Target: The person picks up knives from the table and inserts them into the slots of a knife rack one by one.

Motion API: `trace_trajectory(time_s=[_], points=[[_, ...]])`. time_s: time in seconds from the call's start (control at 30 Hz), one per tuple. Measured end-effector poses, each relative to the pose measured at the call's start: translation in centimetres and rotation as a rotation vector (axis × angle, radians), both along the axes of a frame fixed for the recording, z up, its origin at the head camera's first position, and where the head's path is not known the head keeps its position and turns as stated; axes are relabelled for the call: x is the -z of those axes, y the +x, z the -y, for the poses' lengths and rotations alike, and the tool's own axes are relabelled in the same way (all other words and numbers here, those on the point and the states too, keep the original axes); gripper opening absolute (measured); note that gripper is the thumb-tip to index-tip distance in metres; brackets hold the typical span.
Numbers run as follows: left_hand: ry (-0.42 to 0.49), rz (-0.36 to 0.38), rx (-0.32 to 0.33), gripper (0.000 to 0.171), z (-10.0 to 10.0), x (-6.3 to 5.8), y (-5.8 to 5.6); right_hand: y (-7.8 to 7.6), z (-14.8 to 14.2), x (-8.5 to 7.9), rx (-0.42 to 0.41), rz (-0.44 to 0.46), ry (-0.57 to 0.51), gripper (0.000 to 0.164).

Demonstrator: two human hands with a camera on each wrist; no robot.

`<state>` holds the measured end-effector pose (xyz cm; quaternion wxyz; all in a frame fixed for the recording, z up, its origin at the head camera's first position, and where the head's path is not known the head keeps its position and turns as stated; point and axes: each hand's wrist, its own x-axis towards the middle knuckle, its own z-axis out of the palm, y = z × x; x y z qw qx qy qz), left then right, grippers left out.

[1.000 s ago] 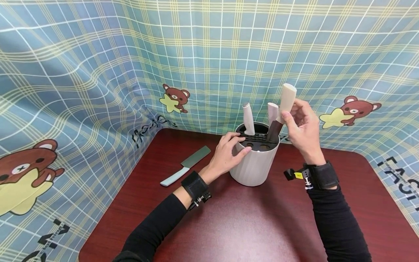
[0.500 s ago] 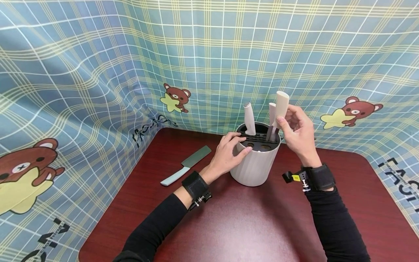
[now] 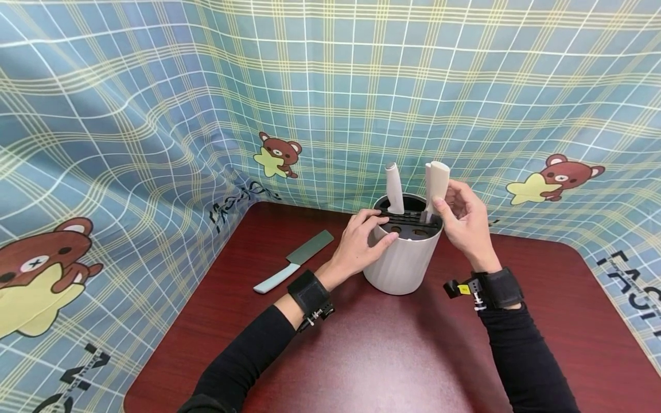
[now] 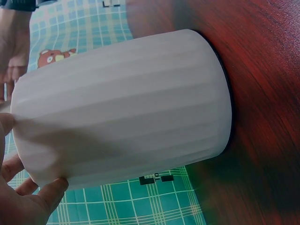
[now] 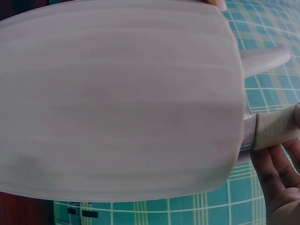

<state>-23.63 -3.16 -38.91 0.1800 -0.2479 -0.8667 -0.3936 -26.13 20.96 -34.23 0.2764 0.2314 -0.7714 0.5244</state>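
A white ribbed knife holder with a black slotted top stands upright on the table. My left hand holds its left rim, thumb at the front and fingers over the top edge. My right hand pinches the cream handle of a knife at the holder's right side. Only a short stretch of its blade shows above the rim in the right wrist view; the rest is inside. A white-handled knife stands at the back of the holder. Another pale handle is partly hidden behind the cream one.
A cleaver with a pale blue handle and green blade lies on the dark red table, left of the holder. Checked cloth with printed bears hangs behind and at the sides.
My right hand has moved down and slightly left with the cream-handled knife, and the blade has sunk into the holder. My left hand stays at the rim.
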Motion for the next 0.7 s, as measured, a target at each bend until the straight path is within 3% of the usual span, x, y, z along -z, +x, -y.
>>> trace_trajectory(time_s=[0.7], points=[[-0.004, 0.003, -0.004, 0.046, 0.0, 0.0, 0.0, 0.1, -0.3, 2.2, -0.017, 0.058, -0.042, 0.036]])
